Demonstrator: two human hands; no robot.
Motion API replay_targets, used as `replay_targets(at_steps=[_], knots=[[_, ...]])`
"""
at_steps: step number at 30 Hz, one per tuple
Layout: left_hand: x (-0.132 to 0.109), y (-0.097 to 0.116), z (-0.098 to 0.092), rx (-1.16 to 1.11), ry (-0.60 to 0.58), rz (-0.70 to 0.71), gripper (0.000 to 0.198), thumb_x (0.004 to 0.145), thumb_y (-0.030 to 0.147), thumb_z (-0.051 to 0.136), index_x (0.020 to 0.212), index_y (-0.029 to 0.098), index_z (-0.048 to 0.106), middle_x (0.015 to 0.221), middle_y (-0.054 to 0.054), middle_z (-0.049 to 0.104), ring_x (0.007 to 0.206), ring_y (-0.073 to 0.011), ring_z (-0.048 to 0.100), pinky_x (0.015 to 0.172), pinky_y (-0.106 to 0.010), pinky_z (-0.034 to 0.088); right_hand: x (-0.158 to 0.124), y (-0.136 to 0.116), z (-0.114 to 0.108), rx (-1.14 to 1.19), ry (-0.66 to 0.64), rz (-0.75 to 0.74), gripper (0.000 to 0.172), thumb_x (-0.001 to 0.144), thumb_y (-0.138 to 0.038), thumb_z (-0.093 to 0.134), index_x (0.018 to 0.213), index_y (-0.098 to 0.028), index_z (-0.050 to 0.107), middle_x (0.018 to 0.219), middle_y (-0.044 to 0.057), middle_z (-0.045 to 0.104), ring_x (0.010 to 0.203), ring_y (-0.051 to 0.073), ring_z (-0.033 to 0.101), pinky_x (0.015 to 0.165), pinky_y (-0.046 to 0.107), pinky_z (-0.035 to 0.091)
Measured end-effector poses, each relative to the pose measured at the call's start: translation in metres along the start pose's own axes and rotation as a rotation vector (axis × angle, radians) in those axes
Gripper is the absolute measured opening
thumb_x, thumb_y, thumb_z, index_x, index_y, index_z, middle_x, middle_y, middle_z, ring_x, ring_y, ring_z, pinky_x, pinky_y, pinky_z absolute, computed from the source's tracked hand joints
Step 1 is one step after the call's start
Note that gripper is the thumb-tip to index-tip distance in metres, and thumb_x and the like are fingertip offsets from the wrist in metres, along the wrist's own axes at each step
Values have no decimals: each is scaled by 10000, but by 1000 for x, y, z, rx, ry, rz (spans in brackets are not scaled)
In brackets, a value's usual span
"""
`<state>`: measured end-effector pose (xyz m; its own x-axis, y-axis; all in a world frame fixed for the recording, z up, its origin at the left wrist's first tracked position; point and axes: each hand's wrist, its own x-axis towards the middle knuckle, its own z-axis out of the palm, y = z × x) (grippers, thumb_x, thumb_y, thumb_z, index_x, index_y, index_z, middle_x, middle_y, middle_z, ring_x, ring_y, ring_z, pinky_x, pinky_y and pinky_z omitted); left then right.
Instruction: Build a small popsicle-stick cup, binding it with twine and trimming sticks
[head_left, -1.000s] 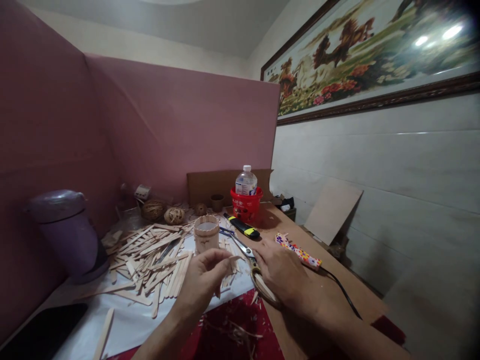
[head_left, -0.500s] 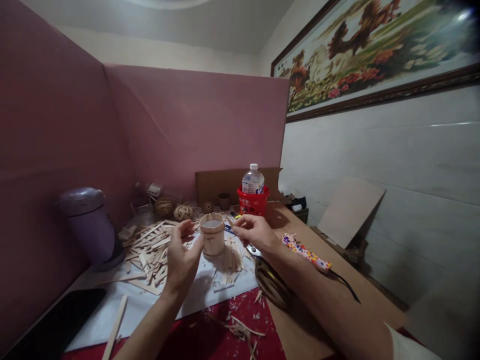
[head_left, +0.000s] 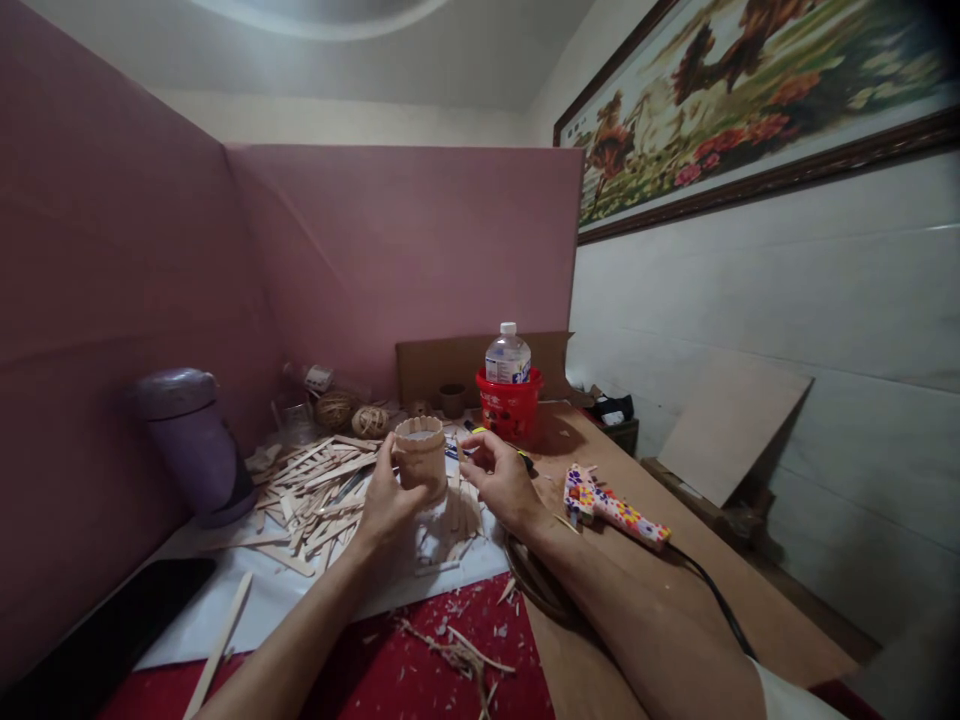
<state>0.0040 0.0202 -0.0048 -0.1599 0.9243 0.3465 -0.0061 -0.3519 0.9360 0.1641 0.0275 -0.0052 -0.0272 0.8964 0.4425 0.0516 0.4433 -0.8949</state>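
My left hand [head_left: 394, 505] is closed around the near left side of a small cup made of craft sticks [head_left: 421, 470]. The cup stands upright with an uneven band of short pieces around its rim. Just right of it, my right hand [head_left: 501, 480] pinches a small piece of wood [head_left: 460, 453] between thumb and fingertips, apart from the cup. Loose craft sticks [head_left: 466, 512] lie between the hands. A large heap of craft sticks [head_left: 315, 490] spreads left of my left hand. Under my right forearm, the scissors [head_left: 534, 590] are mostly hidden.
A flower-patterned glue gun [head_left: 611, 508] with a black cord lies on the cardboard [head_left: 720, 560] at right. Behind stands a red bucket [head_left: 510, 408] with a plastic bottle [head_left: 508, 358]. At left are a purple flask [head_left: 196, 450] and a black flat object [head_left: 112, 630]. Wood scraps [head_left: 469, 655] litter the red cloth.
My left hand has moved in from beside the cup and closed around it. The cup is slightly higher and further left in view. My right hand still pinches the small piece. The view has shifted slightly.
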Motion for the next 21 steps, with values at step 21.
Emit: replay_targets(at_steps=[21], knots=[[-24,18,4,-305,-162,-279,598,481,304,832,1007,136,603,888,-101,692,737,-243,669,615,-340,543,-10,-8,5,-141,-110,-145,48,740,-182,551,767,-176,590,675,-9,601,631,128,556,576,232,441]])
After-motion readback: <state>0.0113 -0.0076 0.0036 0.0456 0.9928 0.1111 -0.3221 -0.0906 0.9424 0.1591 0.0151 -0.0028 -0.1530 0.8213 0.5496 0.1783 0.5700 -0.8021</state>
